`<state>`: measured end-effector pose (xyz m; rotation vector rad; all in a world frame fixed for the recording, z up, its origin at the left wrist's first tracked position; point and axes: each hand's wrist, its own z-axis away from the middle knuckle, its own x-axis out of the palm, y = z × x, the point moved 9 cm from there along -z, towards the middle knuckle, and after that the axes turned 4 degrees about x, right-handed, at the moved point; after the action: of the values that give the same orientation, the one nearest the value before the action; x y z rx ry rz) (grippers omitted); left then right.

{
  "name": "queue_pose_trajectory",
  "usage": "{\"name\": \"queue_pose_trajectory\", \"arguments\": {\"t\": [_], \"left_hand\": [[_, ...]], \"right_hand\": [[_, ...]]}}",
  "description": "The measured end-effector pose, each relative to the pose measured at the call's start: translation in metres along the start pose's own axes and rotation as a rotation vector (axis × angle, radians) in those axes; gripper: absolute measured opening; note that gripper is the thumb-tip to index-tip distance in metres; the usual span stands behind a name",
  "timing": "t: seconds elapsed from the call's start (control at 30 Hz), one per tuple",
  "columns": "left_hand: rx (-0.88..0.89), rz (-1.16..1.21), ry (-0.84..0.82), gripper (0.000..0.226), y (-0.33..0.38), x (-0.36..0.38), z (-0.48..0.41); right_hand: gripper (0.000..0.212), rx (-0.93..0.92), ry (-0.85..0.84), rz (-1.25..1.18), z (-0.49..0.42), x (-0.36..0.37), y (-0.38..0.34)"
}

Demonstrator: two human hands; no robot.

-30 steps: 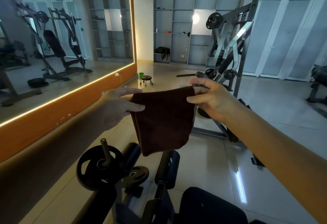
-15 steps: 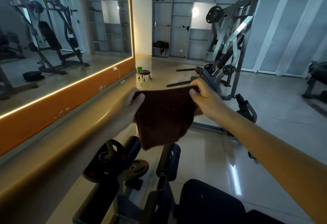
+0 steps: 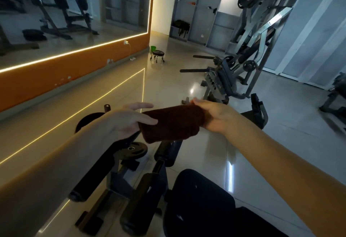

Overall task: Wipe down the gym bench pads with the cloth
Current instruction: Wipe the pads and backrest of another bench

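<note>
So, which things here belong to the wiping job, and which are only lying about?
For the job:
cloth, held between left hand and right hand
seat pad
roller pads

Just lying about:
weight plate
rolling stool
green bucket

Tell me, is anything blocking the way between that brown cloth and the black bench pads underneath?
Nothing visible does. The cloth is in the air, held at its ends by the left hand and right hand. Only open air separates it from the roller pad below and the seat pad.
</note>
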<state>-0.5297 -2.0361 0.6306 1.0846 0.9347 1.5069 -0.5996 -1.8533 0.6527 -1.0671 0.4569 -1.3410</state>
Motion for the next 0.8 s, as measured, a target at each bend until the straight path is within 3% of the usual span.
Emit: {"name": "queue_pose_trajectory", "arguments": {"t": [0.13, 0.23, 0.37, 0.5, 0.57, 0.7, 0.8], "left_hand": [[0.092, -0.198, 0.137, 0.044, -0.005, 0.008, 0.003], [0.162, -0.366, 0.261, 0.018, -0.011, 0.031, 0.009], [0.210, -0.689, 0.458, 0.005, -0.034, 0.079, 0.018], [0.107, -0.748, 0.494, 0.014, -0.077, 0.119, 0.026], [0.013, -0.713, 0.498, 0.019, -0.097, 0.135, 0.036], [-0.168, -0.292, 0.493, 0.032, -0.144, 0.159, 0.058], [-0.223, -0.139, 0.405, 0.042, -0.171, 0.166, 0.070]], "right_hand": [[0.038, -0.036, -0.205, 0.216, -0.002, -0.012, -0.004], [0.036, -0.140, -0.222, 0.555, -0.006, -0.042, -0.005], [0.027, -0.370, -0.218, 0.961, -0.005, -0.084, -0.001], [0.010, -0.460, -0.297, 1.125, 0.000, -0.119, 0.011], [0.010, -0.378, -0.371, 1.059, -0.004, -0.134, 0.026], [0.028, 0.105, -0.443, 0.600, -0.016, -0.148, 0.089], [0.048, 0.329, -0.499, 0.486, -0.016, -0.155, 0.133]]}}
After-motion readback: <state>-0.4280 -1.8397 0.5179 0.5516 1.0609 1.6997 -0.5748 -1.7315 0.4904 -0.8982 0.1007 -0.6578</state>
